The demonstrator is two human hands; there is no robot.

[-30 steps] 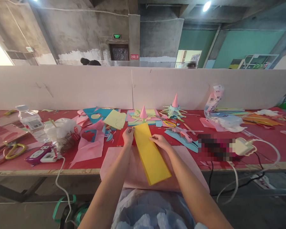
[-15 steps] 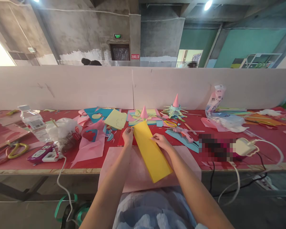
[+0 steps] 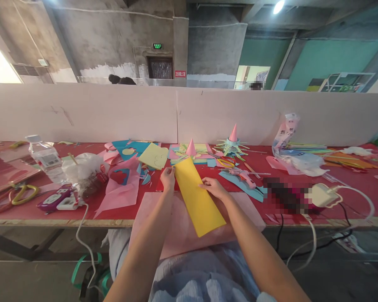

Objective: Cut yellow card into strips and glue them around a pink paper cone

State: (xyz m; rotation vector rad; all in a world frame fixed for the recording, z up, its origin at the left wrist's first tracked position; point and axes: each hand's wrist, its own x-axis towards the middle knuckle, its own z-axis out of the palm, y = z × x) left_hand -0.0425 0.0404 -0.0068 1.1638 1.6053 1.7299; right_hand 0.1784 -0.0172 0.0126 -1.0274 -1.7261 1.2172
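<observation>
Paper (image 3: 200, 201), yellow | left hand (image 3: 168, 179) pinching top-left corner | right hand (image 3: 213, 187) half-curled, gripping right edge

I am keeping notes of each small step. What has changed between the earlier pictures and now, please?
The yellow paper has shifted slightly left and forward with the left hand. Pale blue clothing now shows left of the left forearm, below the table edge. Nothing was taken up or let go; the right hand also stays on the paper. The pink glue gun and water bottle stayed in place.
</observation>
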